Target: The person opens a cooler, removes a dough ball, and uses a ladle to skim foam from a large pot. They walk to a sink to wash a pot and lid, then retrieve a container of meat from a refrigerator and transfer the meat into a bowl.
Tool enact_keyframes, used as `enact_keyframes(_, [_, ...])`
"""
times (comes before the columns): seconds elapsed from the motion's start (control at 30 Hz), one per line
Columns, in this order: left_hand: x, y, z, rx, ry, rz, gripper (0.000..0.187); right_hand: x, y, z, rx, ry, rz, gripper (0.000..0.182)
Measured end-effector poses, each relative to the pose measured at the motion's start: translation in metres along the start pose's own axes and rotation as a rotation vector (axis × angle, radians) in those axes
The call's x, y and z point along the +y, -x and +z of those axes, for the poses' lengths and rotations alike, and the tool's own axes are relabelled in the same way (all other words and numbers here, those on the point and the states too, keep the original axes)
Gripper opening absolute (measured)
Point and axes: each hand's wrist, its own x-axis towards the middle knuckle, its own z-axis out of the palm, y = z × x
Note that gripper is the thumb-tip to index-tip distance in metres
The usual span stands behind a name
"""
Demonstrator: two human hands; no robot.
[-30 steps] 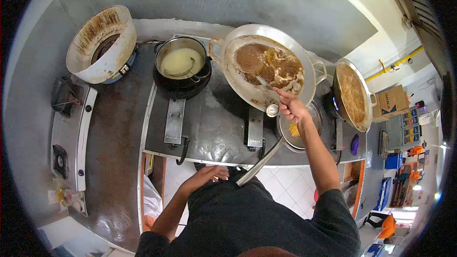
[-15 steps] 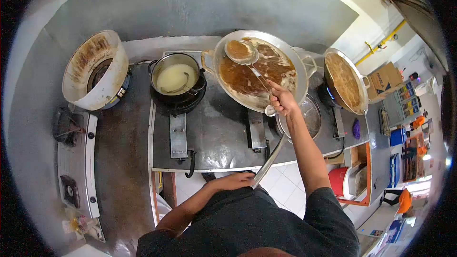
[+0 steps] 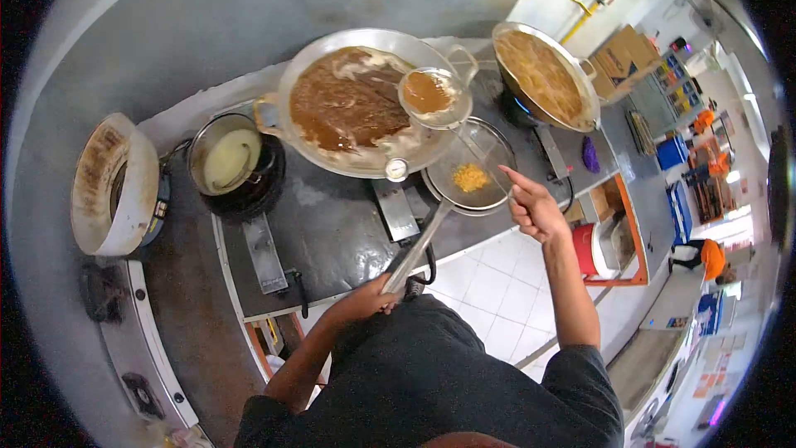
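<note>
Right hand [image 3: 537, 211]: raised over the steel worktop [image 3: 332, 232], fingers curled around the thin handle of a round metal ladle [image 3: 431, 95]. The ladle bowl is filled with brown liquid and sits above the near rim of the large silver wok of brown sauce [image 3: 348, 108].

Left hand [image 3: 365, 303]: close to the body, fingers wrapped around the long steel handle of a round wire-mesh strainer [image 3: 468, 166]. The strainer lies just right of the wok and holds a small yellow clump [image 3: 471, 177].

Also on the worktop: a second wok of orange-brown sauce [image 3: 543, 75] to the right, a small pot of pale liquid [image 3: 228, 158] to the left, and a stained white burner shield [image 3: 112, 187] at far left.
</note>
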Motion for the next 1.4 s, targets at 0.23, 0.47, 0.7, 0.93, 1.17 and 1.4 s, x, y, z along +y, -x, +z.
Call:
enact_keyframes(0.23, [0.033, 0.002, 0.011, -0.027, -0.024, -0.043, 0.039, 0.048, 0.063, -0.081, 0.32, 0.629, -0.158, 0.053])
enact_keyframes(0.47, [-0.026, -0.02, -0.006, 0.187, -0.086, -0.149, 0.054, 0.178, 0.0, -0.107, 0.473, 1.416, -0.219, 0.083])
enact_keyframes(0.7, [-0.009, -0.025, 0.001, 0.153, -0.01, -0.152, 0.058, 0.187, -0.014, -0.139, 0.481, 1.544, -0.166, 0.086])
enact_keyframes(0.93, [-0.019, -0.023, -0.001, 0.314, -0.014, -0.25, 0.061, 0.182, -0.015, -0.146, 0.478, 1.572, -0.143, 0.087])
enact_keyframes(1.17, [-0.038, -0.008, -0.017, 0.391, 0.045, -0.209, 0.058, 0.193, -0.021, -0.153, 0.485, 1.579, -0.127, 0.089])
enact_keyframes(1.4, [-0.063, 0.009, -0.021, 0.483, 0.137, -0.109, 0.055, 0.158, -0.004, -0.114, 0.574, 1.132, -0.317, 0.076])
